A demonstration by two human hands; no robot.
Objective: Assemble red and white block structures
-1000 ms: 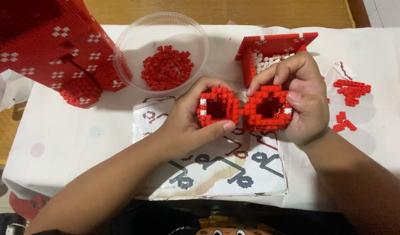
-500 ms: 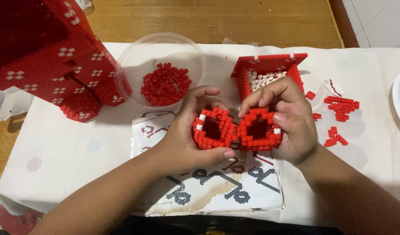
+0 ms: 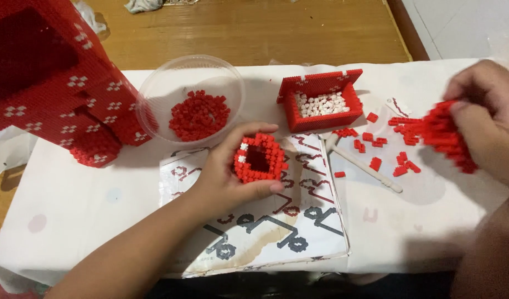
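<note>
Two bead halves apart: left hand (image 3: 232,177) grips one red ring-shaped piece (image 3: 260,159) above the pattern sheet (image 3: 276,232), right hand (image 3: 487,119) clutches the blurred other piece (image 3: 448,135), seemingly firmly, over loose red bricks (image 3: 395,147); squeezing could crumble either onto the desk (image 3: 88,221).

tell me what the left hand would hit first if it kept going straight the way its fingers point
The left hand, gripping a red brick piece, points up and right across the instruction sheet. Going straight on, it would probably meet the red brick box of white bricks first, though depth is hard to judge.
</note>
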